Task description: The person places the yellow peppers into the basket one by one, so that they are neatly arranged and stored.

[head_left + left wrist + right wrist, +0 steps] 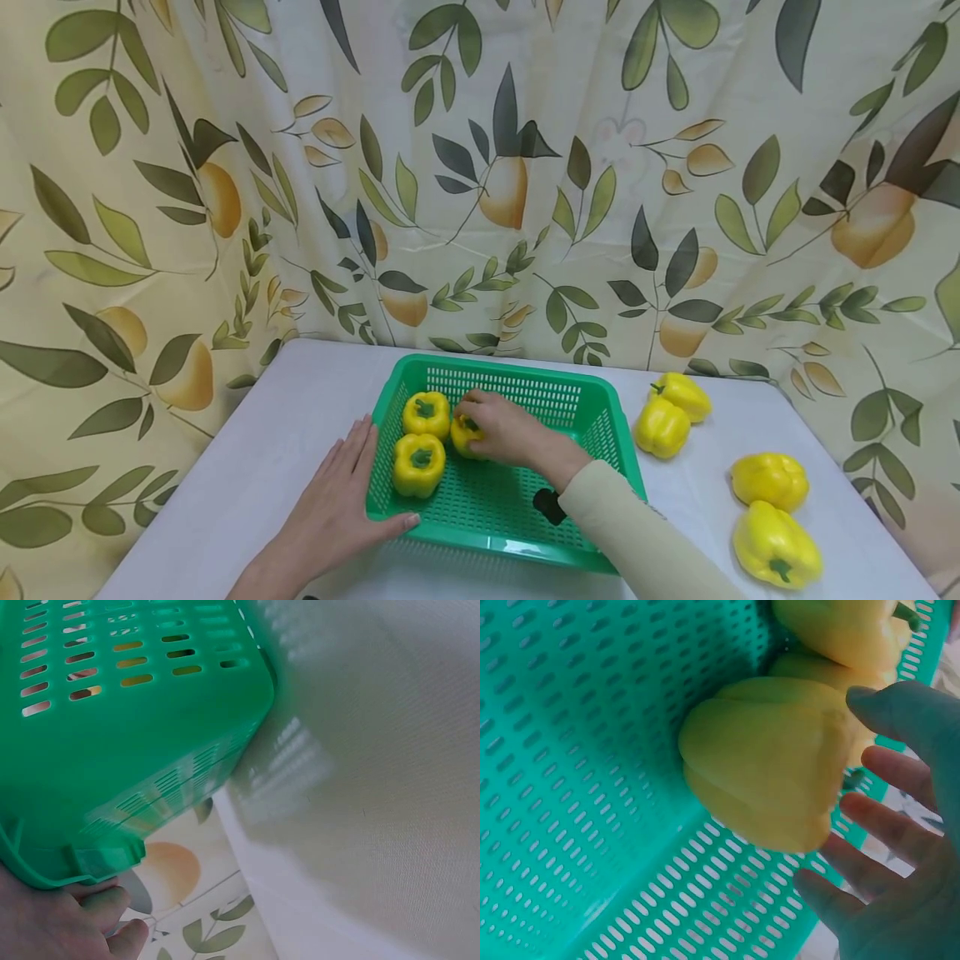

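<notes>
My right hand (512, 429) reaches into a green plastic basket (491, 543) and holds a yellow bell pepper (757, 765) around its stem end. The thumb and fingertips meet the pepper's upper edge, and its green stem shows between them. Two more yellow bell peppers, one farther back (426, 414) and one nearer (418, 467), stand stem-up along the basket's left side. My left hand (337, 504) rests at the basket's left front corner, fingers extended along the left rim and thumb over the front rim. In the left wrist view, its fingers (109, 907) touch the rim.
Right of the basket, two yellow peppers (662, 427) lie together on the white table (300, 400). Farther right lies another touching pair (777, 546). A leaf-and-fruit patterned curtain (465, 208) hangs behind and to the left. A small black device (550, 506) sits at my right wrist.
</notes>
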The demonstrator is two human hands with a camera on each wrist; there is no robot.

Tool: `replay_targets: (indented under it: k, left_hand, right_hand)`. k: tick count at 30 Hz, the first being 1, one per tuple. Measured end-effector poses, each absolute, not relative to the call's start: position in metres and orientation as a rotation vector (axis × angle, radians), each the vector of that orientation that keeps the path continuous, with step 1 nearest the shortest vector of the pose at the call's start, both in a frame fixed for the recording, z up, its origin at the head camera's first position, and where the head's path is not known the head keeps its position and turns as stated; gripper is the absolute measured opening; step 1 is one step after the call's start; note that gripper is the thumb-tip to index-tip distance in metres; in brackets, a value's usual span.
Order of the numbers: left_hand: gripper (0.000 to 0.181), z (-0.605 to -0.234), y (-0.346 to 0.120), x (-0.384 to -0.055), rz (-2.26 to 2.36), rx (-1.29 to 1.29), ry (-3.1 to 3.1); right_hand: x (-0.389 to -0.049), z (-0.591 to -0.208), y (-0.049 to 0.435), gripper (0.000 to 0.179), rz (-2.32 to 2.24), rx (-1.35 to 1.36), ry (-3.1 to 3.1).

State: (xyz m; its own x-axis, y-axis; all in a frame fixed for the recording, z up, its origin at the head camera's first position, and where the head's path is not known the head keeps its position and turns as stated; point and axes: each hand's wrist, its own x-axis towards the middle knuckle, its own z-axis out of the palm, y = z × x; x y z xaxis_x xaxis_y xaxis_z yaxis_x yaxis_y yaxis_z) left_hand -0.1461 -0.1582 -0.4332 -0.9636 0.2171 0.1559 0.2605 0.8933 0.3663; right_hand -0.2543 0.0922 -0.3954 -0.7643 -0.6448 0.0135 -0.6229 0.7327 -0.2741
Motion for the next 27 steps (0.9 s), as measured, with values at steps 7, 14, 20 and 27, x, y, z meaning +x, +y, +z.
replay_targets:
  k: [7, 14, 20, 27]
  left_hand:
    - [0.123, -0.433, -0.160, -0.145, -0.590, -0.368, -2.941]
    - [0.122, -0.434, -0.160, -0.144, -0.597, -0.372, -2.933]
    - [0.121, -0.434, -0.158, -0.144, -0.607, -0.371, -2.936]
    - [0.122, -0.434, -0.157, -0.145, -0.604, -0.375, -2.941]
  right_hand:
    - [-0.246, -0.380, 0.104, 0.039, -0.441, -1.003, 2.882]
    - [-0.240, -0.370, 0.120, 0.040, -0.488, -0.950, 2.935]
    - [-0.237, -0.366, 0.134, 0.039, -0.482, -0.953, 2.984]
    - [-0.232, -0.359, 0.151, 0.034, -0.461, -0.917, 3.067]
